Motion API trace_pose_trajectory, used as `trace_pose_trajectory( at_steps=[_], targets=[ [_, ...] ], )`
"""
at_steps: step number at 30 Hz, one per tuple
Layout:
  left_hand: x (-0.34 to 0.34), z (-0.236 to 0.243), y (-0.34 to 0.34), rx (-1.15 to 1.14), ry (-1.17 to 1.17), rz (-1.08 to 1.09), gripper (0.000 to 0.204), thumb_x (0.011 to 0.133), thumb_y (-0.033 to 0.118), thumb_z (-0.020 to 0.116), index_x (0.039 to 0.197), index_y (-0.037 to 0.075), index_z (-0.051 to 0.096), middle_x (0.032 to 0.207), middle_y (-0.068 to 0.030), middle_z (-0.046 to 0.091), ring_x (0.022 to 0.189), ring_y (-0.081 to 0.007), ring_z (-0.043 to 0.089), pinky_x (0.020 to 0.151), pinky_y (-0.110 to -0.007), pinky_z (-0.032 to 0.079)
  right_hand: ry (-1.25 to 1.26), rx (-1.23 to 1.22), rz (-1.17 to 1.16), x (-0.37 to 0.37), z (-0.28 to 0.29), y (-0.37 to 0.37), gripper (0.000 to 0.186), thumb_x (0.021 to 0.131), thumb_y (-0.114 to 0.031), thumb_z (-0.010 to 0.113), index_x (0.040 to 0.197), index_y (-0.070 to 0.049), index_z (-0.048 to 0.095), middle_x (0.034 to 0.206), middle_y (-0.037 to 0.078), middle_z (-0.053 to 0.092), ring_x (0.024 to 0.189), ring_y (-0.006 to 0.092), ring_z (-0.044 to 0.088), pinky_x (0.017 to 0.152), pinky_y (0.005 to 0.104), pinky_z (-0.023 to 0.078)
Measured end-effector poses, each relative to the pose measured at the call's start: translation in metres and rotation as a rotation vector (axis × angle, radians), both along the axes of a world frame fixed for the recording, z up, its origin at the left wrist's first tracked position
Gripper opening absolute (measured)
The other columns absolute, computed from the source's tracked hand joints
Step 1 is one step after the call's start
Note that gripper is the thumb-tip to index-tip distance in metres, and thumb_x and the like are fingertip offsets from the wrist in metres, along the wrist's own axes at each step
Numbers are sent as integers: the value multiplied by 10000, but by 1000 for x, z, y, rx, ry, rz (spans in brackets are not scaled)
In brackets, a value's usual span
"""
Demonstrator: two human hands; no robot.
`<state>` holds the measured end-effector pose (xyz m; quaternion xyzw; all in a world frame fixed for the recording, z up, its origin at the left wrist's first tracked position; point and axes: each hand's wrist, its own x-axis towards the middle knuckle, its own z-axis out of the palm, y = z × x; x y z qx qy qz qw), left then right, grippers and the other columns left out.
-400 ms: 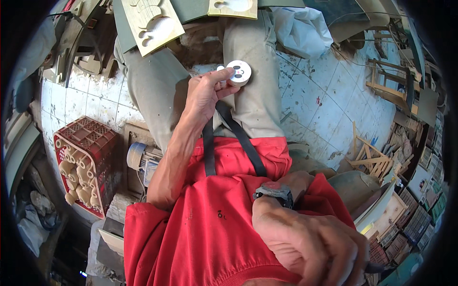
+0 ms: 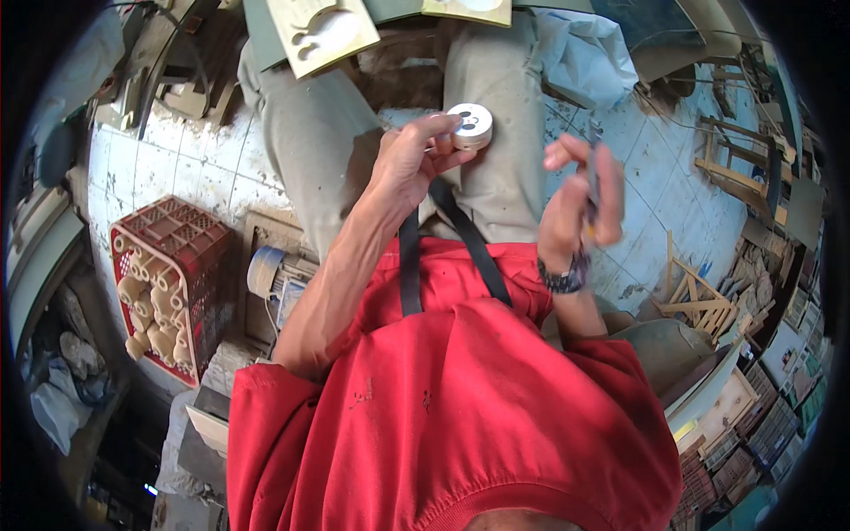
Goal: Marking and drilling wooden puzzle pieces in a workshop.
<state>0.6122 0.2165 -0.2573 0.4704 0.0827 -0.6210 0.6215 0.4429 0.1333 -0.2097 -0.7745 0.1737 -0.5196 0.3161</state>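
Observation:
My left hand (image 2: 412, 157) pinches a small round wooden piece (image 2: 471, 128) above my right thigh. Its top is white with a dark-eyed animal face, and its pale wooden rim faces me. To the right, my right hand (image 2: 580, 199) is raised over the tiled floor, smeared by motion. Between its fingers is a thin grey tool (image 2: 594, 164); a yellow spot shows at its lower end, but its exact kind is too blurred to tell. The tool and the round piece are apart.
Ahead of my knees lie wooden boards with cut-out shapes (image 2: 328, 40). A red plastic crate (image 2: 190, 234) of turned wooden pieces stands at left, beside a motor (image 2: 270, 270). A white sack (image 2: 584, 57) and a wooden frame (image 2: 730, 155) are at right.
My right hand has swung up and forward from low right near my chest, bringing the thin tool into view. My left hand still holds the round piece, now tilted with more rim showing.

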Motion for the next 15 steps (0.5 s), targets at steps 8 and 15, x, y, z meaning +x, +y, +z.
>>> trace_pose_trajectory(
  at_steps=[8,15],
  targets=[
    [2,0,24,200,48,58,232,888,73,623,1076,-58,585,1023,-141,604,921,-216,619,826,-351,613,307,139,-17,-4,-26,29,157,783,2,715,935,31,694,857,161,704,814,296,712,729,323,560],
    [-21,-18,44,327,282,92,234,884,49,621,1085,-57,564,1109,-150,543,992,-272,614,832,-359,624,430,30,226,-14,-28,46,149,744,-16,734,888,-2,699,825,139,700,815,307,710,738,349,572]
  ],
)
